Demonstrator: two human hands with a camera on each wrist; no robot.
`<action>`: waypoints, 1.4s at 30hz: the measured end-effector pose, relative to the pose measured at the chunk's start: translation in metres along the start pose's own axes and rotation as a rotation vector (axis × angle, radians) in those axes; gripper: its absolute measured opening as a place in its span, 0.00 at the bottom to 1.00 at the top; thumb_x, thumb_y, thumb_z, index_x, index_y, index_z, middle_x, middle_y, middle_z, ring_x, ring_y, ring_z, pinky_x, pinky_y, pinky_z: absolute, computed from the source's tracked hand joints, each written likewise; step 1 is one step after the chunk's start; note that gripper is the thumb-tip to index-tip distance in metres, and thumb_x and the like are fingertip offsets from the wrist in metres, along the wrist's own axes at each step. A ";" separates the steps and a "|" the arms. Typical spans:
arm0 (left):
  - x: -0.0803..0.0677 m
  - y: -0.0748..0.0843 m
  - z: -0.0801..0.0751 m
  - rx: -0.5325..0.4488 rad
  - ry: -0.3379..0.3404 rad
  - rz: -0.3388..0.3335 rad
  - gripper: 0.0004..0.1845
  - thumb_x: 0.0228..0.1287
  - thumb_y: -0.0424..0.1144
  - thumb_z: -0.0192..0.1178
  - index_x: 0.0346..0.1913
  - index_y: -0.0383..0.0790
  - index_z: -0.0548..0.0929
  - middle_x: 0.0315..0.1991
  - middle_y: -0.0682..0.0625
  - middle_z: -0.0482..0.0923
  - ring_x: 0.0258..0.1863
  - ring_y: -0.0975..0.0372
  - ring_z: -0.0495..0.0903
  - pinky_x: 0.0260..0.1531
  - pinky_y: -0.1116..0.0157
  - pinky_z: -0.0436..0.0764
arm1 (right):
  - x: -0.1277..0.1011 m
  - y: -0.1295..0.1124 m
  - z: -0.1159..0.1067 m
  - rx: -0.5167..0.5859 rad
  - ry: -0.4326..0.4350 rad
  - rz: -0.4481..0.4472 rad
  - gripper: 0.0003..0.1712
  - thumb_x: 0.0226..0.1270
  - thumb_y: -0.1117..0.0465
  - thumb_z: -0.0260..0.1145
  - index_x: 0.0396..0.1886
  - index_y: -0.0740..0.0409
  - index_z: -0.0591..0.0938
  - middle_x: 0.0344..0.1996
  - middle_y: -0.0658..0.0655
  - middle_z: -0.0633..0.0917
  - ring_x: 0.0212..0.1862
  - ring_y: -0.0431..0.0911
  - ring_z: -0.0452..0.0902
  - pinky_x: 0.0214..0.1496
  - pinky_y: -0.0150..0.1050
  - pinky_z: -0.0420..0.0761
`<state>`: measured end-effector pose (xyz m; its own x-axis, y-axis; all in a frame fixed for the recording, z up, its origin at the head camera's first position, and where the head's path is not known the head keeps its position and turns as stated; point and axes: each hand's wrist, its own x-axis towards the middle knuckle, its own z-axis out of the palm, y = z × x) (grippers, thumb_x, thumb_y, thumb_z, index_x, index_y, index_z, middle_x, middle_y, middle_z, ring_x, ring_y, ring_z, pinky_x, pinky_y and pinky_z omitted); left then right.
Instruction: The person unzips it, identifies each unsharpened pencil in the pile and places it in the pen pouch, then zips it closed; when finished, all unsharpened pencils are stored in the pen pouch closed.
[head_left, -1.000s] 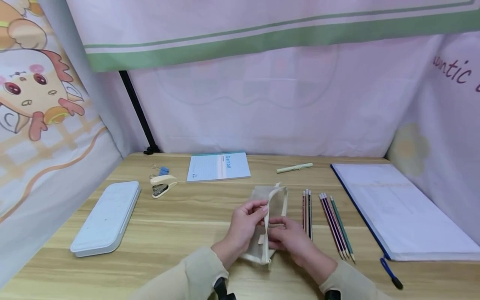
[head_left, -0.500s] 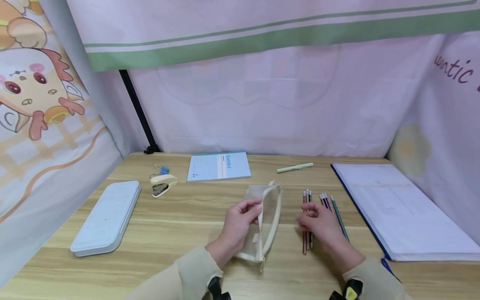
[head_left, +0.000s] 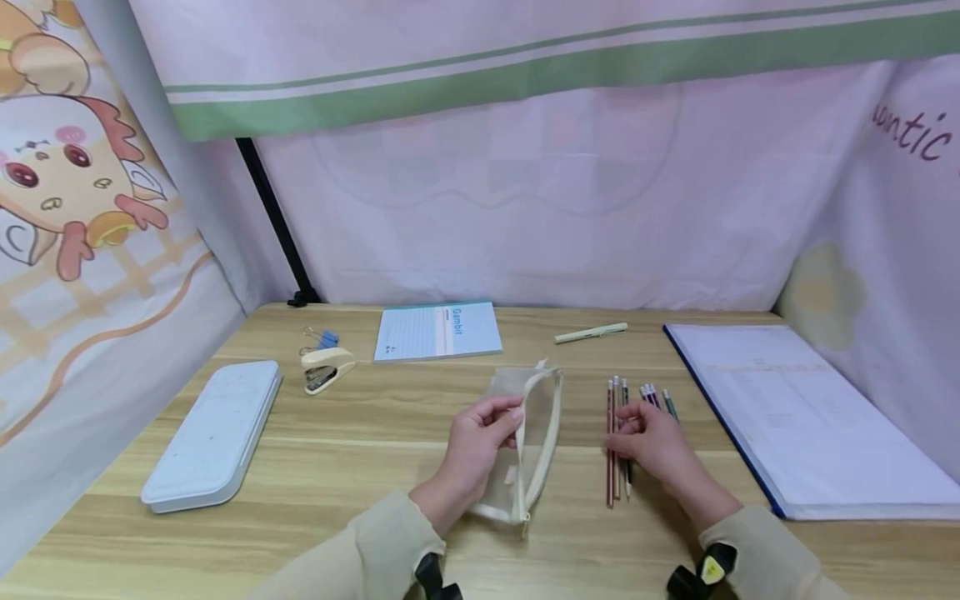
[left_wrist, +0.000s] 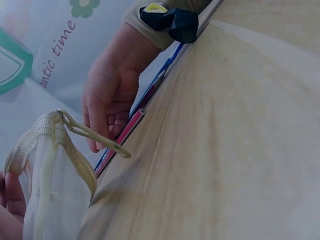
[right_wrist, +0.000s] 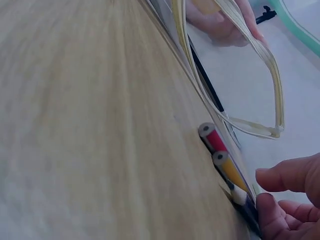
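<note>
My left hand (head_left: 474, 446) pinches one side of the mouth of a see-through zip pencil pouch (head_left: 498, 483) with cream edging. The pouch gapes towards the right, with a small pale tag inside. My right hand (head_left: 654, 437) hovers low over three pencils (head_left: 611, 479) on the table, thumb and forefinger apart. In the right wrist view, its fingertips (right_wrist: 267, 204) are right beside a dark pencil (right_wrist: 242, 200), with a red pencil (right_wrist: 214, 139) and a yellow pencil (right_wrist: 231, 170) alongside. More pencils (head_left: 670, 404) lie behind the right hand, partly hidden by it.
A white case (head_left: 213, 433) lies at the left, near a cream stapler (head_left: 326, 367) and a blue binder clip (head_left: 327, 339). Farther back are a notebook (head_left: 437, 332) and a pale green pen (head_left: 591, 333). A large blue-edged folder (head_left: 810, 425) covers the right side.
My right hand has left the pouch and moved right to the near pencils, which now sit slightly spread. The left hand has kept hold of the pouch, shifting slightly left; its mouth gapes wider.
</note>
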<state>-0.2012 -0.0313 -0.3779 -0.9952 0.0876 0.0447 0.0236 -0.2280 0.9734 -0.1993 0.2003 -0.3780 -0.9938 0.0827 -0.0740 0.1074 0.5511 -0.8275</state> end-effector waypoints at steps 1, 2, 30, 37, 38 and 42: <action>0.000 0.000 0.000 0.000 -0.001 0.003 0.15 0.59 0.29 0.60 0.48 0.25 0.78 0.27 0.53 0.75 0.23 0.67 0.73 0.24 0.74 0.76 | 0.000 0.000 -0.002 -0.029 -0.004 -0.006 0.25 0.51 0.64 0.71 0.47 0.68 0.73 0.31 0.57 0.79 0.32 0.44 0.73 0.31 0.34 0.76; 0.000 0.000 0.000 0.000 -0.002 0.004 0.15 0.59 0.29 0.60 0.49 0.25 0.78 0.27 0.53 0.75 0.23 0.67 0.73 0.24 0.74 0.76 | 0.000 0.000 -0.003 -0.060 -0.010 -0.010 0.25 0.51 0.63 0.71 0.47 0.68 0.73 0.30 0.56 0.79 0.31 0.44 0.73 0.31 0.34 0.76; 0.001 -0.002 0.002 -0.005 -0.016 0.001 0.17 0.59 0.30 0.60 0.50 0.23 0.77 0.27 0.53 0.76 0.23 0.67 0.73 0.24 0.74 0.77 | 0.012 -0.001 -0.014 -0.059 -0.216 0.106 0.39 0.57 0.67 0.66 0.65 0.74 0.58 0.31 0.62 0.75 0.24 0.43 0.77 0.28 0.36 0.82; 0.000 -0.005 0.002 -0.014 -0.051 0.088 0.16 0.58 0.33 0.62 0.47 0.25 0.79 0.29 0.54 0.78 0.24 0.68 0.74 0.24 0.75 0.77 | 0.013 -0.006 -0.014 -0.193 -0.200 0.120 0.40 0.54 0.67 0.65 0.63 0.76 0.57 0.25 0.61 0.78 0.23 0.44 0.76 0.26 0.37 0.81; 0.000 -0.005 0.002 -0.015 -0.048 0.079 0.16 0.58 0.33 0.62 0.47 0.25 0.79 0.29 0.53 0.77 0.24 0.68 0.74 0.24 0.75 0.77 | 0.012 -0.007 -0.015 -0.196 -0.200 0.122 0.40 0.54 0.67 0.65 0.63 0.77 0.57 0.25 0.61 0.78 0.23 0.44 0.76 0.26 0.37 0.81; 0.000 -0.004 0.002 0.000 -0.026 0.012 0.16 0.59 0.30 0.60 0.48 0.24 0.78 0.28 0.53 0.76 0.24 0.67 0.73 0.24 0.75 0.76 | 0.010 -0.006 -0.014 -0.129 -0.196 0.141 0.41 0.56 0.67 0.64 0.64 0.78 0.55 0.29 0.62 0.78 0.23 0.44 0.76 0.27 0.38 0.81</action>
<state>-0.2013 -0.0288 -0.3810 -0.9919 0.1103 0.0626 0.0360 -0.2288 0.9728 -0.2090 0.2099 -0.3659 -0.9540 0.0108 -0.2996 0.2348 0.6481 -0.7244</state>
